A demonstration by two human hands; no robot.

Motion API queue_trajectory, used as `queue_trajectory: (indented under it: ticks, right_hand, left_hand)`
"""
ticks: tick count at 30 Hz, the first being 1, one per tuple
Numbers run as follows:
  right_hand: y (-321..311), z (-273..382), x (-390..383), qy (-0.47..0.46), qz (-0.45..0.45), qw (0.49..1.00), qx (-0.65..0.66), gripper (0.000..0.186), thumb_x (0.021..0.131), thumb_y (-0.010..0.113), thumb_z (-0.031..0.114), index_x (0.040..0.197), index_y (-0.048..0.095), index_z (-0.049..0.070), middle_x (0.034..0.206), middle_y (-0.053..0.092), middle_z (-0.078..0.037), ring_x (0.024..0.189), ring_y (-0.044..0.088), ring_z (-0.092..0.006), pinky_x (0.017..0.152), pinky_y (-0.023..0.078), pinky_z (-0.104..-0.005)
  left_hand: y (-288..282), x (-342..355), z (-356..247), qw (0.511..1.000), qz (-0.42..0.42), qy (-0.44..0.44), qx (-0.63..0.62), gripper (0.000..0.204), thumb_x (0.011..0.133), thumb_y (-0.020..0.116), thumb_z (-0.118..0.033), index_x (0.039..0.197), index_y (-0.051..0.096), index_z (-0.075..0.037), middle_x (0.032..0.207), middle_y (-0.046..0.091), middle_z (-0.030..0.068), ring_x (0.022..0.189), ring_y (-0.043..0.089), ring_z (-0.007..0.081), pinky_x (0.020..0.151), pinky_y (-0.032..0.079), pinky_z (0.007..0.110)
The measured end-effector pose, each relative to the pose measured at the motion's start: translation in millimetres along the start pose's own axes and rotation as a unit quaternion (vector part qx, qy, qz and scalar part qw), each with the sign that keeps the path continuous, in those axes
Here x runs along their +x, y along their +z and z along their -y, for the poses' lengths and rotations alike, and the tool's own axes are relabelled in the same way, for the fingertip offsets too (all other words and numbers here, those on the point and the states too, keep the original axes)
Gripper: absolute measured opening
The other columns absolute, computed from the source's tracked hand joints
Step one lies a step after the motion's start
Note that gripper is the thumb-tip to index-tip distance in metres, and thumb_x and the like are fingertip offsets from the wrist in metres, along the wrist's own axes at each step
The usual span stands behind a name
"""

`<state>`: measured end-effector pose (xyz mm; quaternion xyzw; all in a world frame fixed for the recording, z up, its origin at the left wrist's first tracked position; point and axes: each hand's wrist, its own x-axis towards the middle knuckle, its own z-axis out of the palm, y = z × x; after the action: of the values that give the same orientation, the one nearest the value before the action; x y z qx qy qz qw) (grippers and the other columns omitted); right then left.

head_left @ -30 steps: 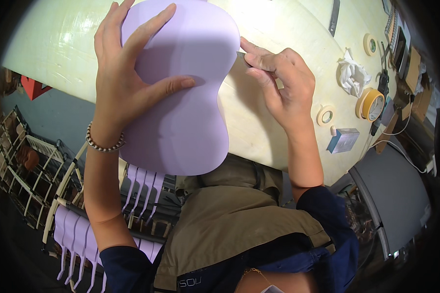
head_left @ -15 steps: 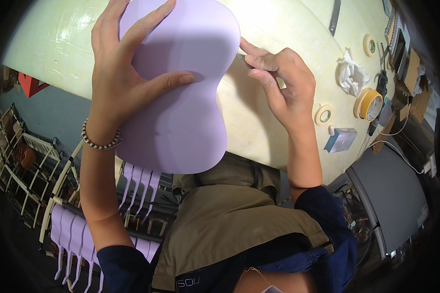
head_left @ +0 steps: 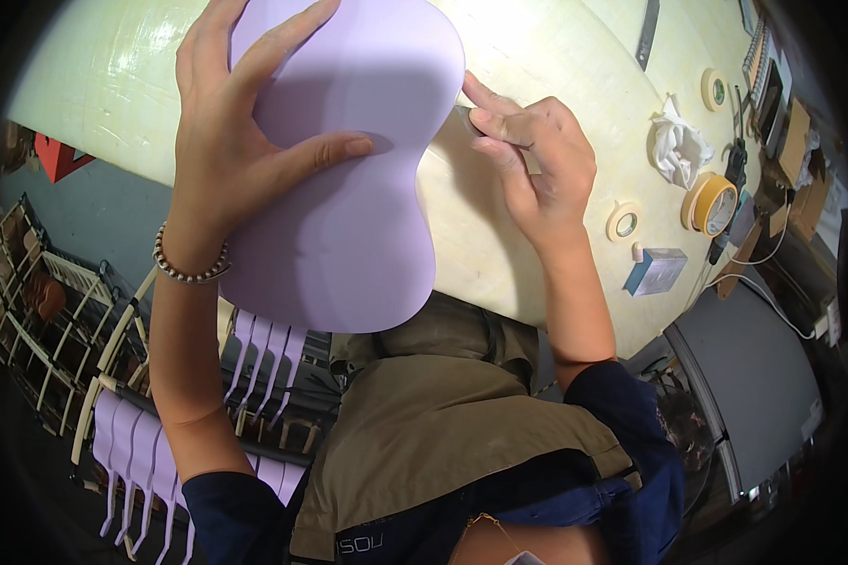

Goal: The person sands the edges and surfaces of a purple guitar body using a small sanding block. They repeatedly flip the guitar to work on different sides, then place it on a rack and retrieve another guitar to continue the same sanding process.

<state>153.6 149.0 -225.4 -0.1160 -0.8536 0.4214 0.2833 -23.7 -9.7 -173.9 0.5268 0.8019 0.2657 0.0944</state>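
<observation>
A lilac, waisted ukulele body (head_left: 358,217) is held tilted over the near part of the pale table. My left hand (head_left: 221,132) grips it from the left, thumb flat across its face and fingers spread along the far left side. At its right edge, near the waist, is my right hand (head_left: 542,151). Its thumb and fingers pinch a small, thin dark piece (head_left: 464,115), mostly hidden, whose kind I cannot make out. The index fingertip reaches the body's edge.
On the pale table (head_left: 556,47) at right lie masking tape (head_left: 622,222), yellow tape rolls (head_left: 711,205), crumpled white paper (head_left: 678,146), a blue-grey block (head_left: 657,273) and a metal strip (head_left: 647,36). Lilac parts (head_left: 132,443) hang on a rack at lower left. A grey case (head_left: 763,377) stands right.
My right hand has shifted slightly left and turned a little, still pinching beside the body's edge. The left hand and the ukulele body have hardly moved.
</observation>
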Motion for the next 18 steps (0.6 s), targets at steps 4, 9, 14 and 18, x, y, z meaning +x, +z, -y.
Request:
queue_trajectory:
  ticks: [4,9,14,18]
  right_hand:
    - [0.9,5.7,2.8,0.051,-0.018,0.998,-0.013,0.01,0.069,0.069,0.014,0.076,0.063,0.008,0.084,0.068,0.001,0.048,0.037,-0.0107,0.046,0.034,-0.0202]
    - [-7.9,20.2,10.7,0.055,0.036,0.994,-0.089,0.01,0.07,0.068,0.015,0.073,0.062,0.008,0.083,0.068,0.002,0.048,0.036,-0.0111,0.047,0.035,-0.0208]
    - [-9.0,20.0,7.1,0.114,0.039,0.993,-0.008,0.01,0.071,0.068,0.014,0.073,0.061,0.008,0.082,0.068,0.002,0.047,0.036,-0.0112,0.047,0.035,-0.021]
    - [-1.9,16.2,2.1,0.1,0.006,0.995,-0.003,0.009,0.071,0.069,0.013,0.075,0.062,0.008,0.082,0.068,0.001,0.048,0.036,-0.0111,0.047,0.035,-0.021]
  left_hand:
    - [-0.2,0.1,-1.6,1.0,0.0,-0.008,-0.005,0.082,0.053,0.079,-0.046,0.125,0.05,-0.02,0.137,0.028,0.0197,0.123,0.028,0.0354,0.1,0.027,0.045]
    - [0.3,-0.5,0.8,1.0,0.001,-0.003,-0.001,0.081,0.053,0.079,-0.045,0.125,0.051,-0.02,0.137,0.029,0.0194,0.123,0.027,0.0351,0.1,0.026,0.045]
    - [-0.6,-0.1,0.9,1.0,0.003,0.001,0.013,0.082,0.052,0.08,-0.045,0.125,0.051,-0.02,0.137,0.029,0.0199,0.123,0.027,0.035,0.1,0.026,0.045]
    - [0.4,-0.8,1.5,1.0,-0.001,-0.002,-0.012,0.082,0.052,0.08,-0.044,0.125,0.05,-0.021,0.137,0.028,0.0205,0.124,0.026,0.0347,0.1,0.025,0.044]
